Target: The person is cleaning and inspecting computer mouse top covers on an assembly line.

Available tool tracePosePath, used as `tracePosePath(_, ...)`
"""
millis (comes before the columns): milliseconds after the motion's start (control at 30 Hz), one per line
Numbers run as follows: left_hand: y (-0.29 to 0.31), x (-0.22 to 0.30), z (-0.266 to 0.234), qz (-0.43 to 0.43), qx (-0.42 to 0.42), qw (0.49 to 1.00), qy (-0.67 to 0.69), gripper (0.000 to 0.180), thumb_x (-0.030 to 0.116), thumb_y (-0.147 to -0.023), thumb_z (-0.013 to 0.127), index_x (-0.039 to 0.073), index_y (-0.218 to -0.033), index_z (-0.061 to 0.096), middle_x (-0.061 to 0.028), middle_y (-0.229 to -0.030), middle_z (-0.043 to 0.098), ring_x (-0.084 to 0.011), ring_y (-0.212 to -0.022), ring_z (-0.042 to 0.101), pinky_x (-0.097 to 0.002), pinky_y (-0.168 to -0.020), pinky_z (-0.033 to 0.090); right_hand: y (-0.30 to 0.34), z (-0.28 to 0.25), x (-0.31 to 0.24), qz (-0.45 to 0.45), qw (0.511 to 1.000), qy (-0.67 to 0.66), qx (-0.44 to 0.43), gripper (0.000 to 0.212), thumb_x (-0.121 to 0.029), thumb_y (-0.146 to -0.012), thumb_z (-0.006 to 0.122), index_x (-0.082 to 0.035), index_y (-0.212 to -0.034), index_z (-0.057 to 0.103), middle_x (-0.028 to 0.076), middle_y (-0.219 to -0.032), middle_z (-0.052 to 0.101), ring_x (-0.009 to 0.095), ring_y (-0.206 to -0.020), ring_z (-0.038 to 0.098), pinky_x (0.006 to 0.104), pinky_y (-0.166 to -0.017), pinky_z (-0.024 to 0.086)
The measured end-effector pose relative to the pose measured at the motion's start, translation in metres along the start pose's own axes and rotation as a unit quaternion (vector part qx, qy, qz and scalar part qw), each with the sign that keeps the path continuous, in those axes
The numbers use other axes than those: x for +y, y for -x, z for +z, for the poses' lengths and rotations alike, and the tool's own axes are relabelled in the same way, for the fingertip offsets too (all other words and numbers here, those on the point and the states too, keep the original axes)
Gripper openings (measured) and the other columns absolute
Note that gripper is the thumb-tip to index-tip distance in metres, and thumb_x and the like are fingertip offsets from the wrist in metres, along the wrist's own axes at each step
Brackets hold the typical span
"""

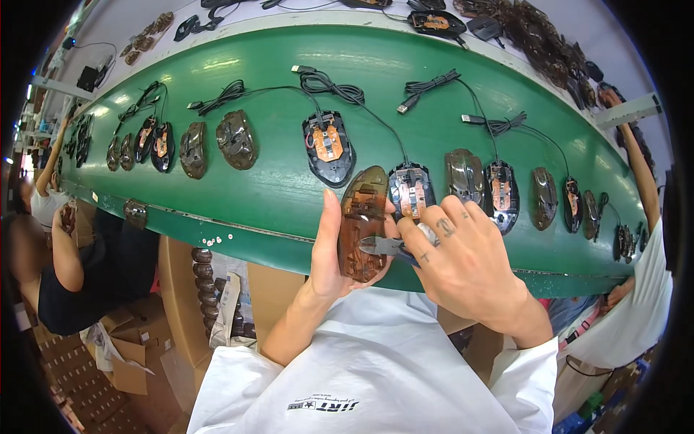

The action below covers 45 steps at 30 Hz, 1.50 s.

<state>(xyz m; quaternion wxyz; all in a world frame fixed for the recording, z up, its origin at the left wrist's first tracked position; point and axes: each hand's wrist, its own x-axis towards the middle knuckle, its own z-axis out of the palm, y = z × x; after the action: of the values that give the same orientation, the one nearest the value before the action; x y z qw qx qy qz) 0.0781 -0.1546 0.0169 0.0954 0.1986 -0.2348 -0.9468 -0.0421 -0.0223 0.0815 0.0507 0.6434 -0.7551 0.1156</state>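
Observation:
A translucent brown computer mouse shell (356, 199) stands tilted over the near edge of the green work surface, its ribbed inside showing. My left hand (327, 257) is closed round its side and lower end. In my right hand (470, 267) is a pair of cutting pliers (381, 245), gripped by handles that my fingers mostly hide. The metal jaws lie against the lower part of the shell. Just beyond are opened mouse bases with circuit boards: one (329, 148), another (410, 189) beside my right fingers, and a third (500, 192) farther right.
More brown shells (236, 139) and corded mouse bases line the green surface (275, 61). Small white bits (217, 240) lie at its near edge, left of me. A cardboard box (184, 304) stands below. Co-workers are on both sides; a heap of dark shells (538, 36) is at far right.

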Motion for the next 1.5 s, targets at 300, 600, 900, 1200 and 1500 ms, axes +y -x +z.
tracePosePath(300,-0.001,-0.001,0.003,0.001,0.003,1.0,0.028,0.072,0.065,-0.101,0.026,0.004,-0.12,0.058,-0.0098,-0.09,0.07,-0.009,-0.044,0.05,-0.0211,-0.033,0.032,-0.008,-0.007,-0.003,-0.027,0.996,0.082,0.004,0.029,-0.011,-0.078,0.066,-0.002,-0.106,0.065,0.011,-0.097,0.054,0.023,-0.078,0.044,0.0335,-0.068,0.036)
tracePosePath(600,-0.001,-0.001,0.025,0.012,0.068,0.997,-0.018,0.07,0.062,-0.103,0.025,0.003,-0.121,0.058,-0.0063,-0.088,0.069,-0.0061,-0.045,0.046,-0.0207,-0.035,0.028,-0.015,-0.02,-0.003,-0.064,0.991,0.115,-0.029,0.029,-0.012,-0.078,0.064,-0.001,-0.105,0.065,0.013,-0.094,0.052,0.025,-0.079,0.044,0.0346,-0.068,0.036)
tracePosePath(900,0.005,0.009,0.024,-0.038,-0.022,0.993,-0.108,0.067,0.061,-0.104,0.026,0.004,-0.122,0.057,0.0001,-0.076,0.063,-0.0021,-0.044,0.037,-0.0199,-0.036,0.024,-0.02,-0.039,-0.006,-0.08,0.981,0.141,-0.11,0.024,-0.013,-0.076,0.063,-0.002,-0.097,0.064,0.014,-0.09,0.052,0.024,-0.079,0.044,0.035,-0.067,0.037)
tracePosePath(1200,0.004,0.012,0.023,-0.075,-0.06,0.987,-0.128,0.065,0.059,-0.104,0.027,0.004,-0.122,0.057,0.0021,-0.069,0.059,-0.0012,-0.042,0.034,-0.0193,-0.035,0.02,-0.023,-0.046,-0.002,-0.1,0.973,0.122,-0.167,0.018,-0.013,-0.075,0.063,-0.003,-0.09,0.062,0.012,-0.085,0.054,0.022,-0.074,0.047,0.0328,-0.062,0.038)
tracePosePath(1500,0.005,0.021,0.022,-0.114,-0.041,0.986,-0.119,0.063,0.057,-0.105,0.026,0.005,-0.122,0.057,0.0028,-0.066,0.058,-0.0012,-0.041,0.034,-0.0187,-0.034,0.02,-0.018,-0.035,-0.004,-0.11,0.959,0.179,-0.193,0.018,-0.014,-0.075,0.063,-0.004,-0.09,0.062,0.009,-0.083,0.054,0.019,-0.066,0.047,0.0291,-0.053,0.036)
